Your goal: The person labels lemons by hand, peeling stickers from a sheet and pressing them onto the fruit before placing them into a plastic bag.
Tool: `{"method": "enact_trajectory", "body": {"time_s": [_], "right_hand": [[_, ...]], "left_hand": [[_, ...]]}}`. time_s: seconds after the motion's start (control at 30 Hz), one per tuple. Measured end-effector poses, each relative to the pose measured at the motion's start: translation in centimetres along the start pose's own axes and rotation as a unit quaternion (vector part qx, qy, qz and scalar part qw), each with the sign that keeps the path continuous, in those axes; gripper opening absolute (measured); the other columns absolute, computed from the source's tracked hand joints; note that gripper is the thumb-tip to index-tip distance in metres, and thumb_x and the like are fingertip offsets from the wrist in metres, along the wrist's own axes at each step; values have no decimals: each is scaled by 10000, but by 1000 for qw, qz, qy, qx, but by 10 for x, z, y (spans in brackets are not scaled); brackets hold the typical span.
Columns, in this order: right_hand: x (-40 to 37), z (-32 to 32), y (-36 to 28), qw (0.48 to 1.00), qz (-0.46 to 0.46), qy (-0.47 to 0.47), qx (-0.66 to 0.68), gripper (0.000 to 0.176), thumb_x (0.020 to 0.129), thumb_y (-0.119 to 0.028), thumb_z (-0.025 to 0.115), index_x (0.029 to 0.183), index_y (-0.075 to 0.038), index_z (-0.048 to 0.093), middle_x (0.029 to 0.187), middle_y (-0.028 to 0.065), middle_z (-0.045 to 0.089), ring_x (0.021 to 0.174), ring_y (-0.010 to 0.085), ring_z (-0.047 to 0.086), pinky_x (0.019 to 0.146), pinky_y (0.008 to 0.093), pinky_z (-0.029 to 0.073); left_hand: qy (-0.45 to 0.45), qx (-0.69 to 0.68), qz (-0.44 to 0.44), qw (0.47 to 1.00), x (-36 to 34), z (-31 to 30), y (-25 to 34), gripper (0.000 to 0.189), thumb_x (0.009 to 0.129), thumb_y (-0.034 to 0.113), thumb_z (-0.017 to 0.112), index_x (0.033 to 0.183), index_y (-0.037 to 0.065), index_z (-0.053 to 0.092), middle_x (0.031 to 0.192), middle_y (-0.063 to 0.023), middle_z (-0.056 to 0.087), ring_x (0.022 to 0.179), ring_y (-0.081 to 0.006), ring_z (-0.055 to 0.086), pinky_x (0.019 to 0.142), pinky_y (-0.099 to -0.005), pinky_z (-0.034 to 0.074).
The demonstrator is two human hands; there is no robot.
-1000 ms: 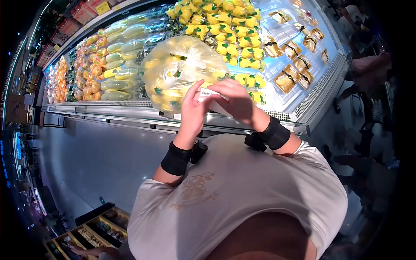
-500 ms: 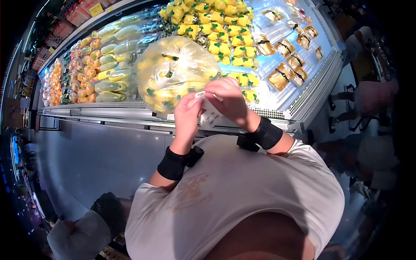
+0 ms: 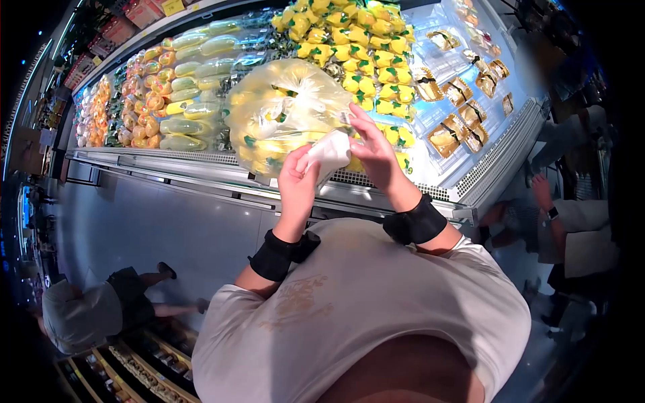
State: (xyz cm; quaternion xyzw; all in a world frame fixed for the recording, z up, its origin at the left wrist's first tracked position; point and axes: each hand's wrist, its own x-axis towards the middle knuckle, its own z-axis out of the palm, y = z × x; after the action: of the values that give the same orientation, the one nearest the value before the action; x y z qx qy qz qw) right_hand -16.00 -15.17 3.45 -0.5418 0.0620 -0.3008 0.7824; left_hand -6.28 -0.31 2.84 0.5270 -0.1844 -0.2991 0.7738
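Note:
A sheet of white labels (image 3: 330,152) is pinched between the thumb and fingers of my left hand (image 3: 297,173), its pale face turned up. My right hand (image 3: 376,149) is at the sheet's right edge, thumb close by it and fingers spread apart. Just beyond both hands, a big clear plastic bag (image 3: 285,101) full of yellow produce with green parts rests on the front of the chilled display. Its gathered top faces me.
The display case (image 3: 222,164) holds rows of wrapped pale green vegetables (image 3: 195,107), orange produce (image 3: 144,101), yellow packs (image 3: 393,74) and brown trays (image 3: 447,134). People walk at left (image 3: 87,312) and right (image 3: 571,221). Shelving (image 3: 127,369) stands at the lower left.
My right hand has come away from the pinch beside my left hand, its fingers now spread. The label sheet has swung up into fuller view. The people nearby have moved.

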Motion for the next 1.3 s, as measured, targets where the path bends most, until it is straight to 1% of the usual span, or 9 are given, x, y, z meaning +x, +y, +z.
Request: {"method": "enact_trajectory", "body": {"time_s": [0.17, 0.27, 0.37, 0.57, 0.7, 0.87, 0.93, 1.07, 1.3], "right_hand": [[-1, -3, 3, 996, 3, 91, 18, 702, 872, -97, 604, 1446, -28, 206, 1479, 142, 245, 1348, 268, 312, 1065, 357, 290], [6, -11, 7, 976, -61, 203, -57, 556, 892, -28, 554, 1390, -20, 308, 1358, 115, 413, 913, 93, 537, 819, 216, 426], [10, -17, -7, 970, -59, 228, -58, 468, 891, -24, 554, 1328, -19, 385, 1182, 75, 518, 688, 29, 459, 625, 175, 396], [3, -45, -22, 985, -26, 142, -92, 278, 879, -47, 576, 1156, -46, 554, 1175, 51, 529, 850, 60, 487, 717, 202, 403], [-4, -37, -22, 976, -13, 5, -218, 148, 833, -38, 634, 981, -34, 629, 1153, 71, 549, 1082, 166, 509, 894, 286, 414], [-6, -27, -2, 947, -51, -75, -307, 145, 815, 0, 665, 949, -46, 631, 1074, 60, 560, 977, 160, 544, 812, 268, 435], [-9, -29, 4, 920, -122, -117, -354, 180, 845, -60, 670, 1016, -78, 615, 1099, 52, 541, 929, 148, 537, 764, 252, 425], [-21, -36, 7, 954, 52, -70, -287, 149, 874, -143, 656, 1009, -81, 639, 1134, 52, 552, 1045, 145, 500, 864, 265, 392], [-39, -47, 10, 946, 27, 15, -322, 184, 892, -192, 637, 1029, -68, 637, 1104, 46, 551, 989, 128, 520, 821, 242, 414]], "left_hand": [[-108, 206, 68, 970, -8, 5, 5, 328, 863, 33, 616, 1182, 29, 541, 1083, -104, 640, 990, -169, 615, 844, -268, 483], [-197, 316, 121, 920, -14, 12, 10, 387, 814, 97, 690, 1178, 33, 575, 1092, -112, 644, 973, -197, 642, 836, -295, 499], [-310, 319, 87, 891, -7, 12, 24, 421, 812, 107, 692, 1210, 48, 566, 1103, -94, 651, 937, -193, 650, 809, -303, 509], [-216, 330, 30, 919, 92, -37, 20, 251, 862, 181, 630, 1021, -12, 636, 772, -54, 672, 717, -103, 614, 655, -239, 474], [-62, 521, 166, 835, 189, -57, 21, 214, 859, 197, 540, 873, 13, 646, 794, -206, 642, 749, -378, 622, 662, -415, 490], [-179, 736, 127, 640, 292, -84, -60, 175, 773, 110, 570, 829, -4, 691, 863, -253, 647, 818, -391, 636, 747, -456, 505], [-211, 729, 86, 646, 306, -88, -80, 187, 796, 94, 561, 921, 2, 666, 906, -246, 652, 899, -386, 634, 798, -449, 497], [-86, 642, 130, 751, 298, -72, -81, 407, 830, 194, 631, 1144, -24, 492, 1193, -296, 458, 1091, -456, 486, 928, -451, 429], [-110, 690, 120, 705, 326, -50, -79, 265, 797, 228, 650, 871, -24, 683, 874, -228, 667, 855, -389, 638, 795, -454, 491]]}}
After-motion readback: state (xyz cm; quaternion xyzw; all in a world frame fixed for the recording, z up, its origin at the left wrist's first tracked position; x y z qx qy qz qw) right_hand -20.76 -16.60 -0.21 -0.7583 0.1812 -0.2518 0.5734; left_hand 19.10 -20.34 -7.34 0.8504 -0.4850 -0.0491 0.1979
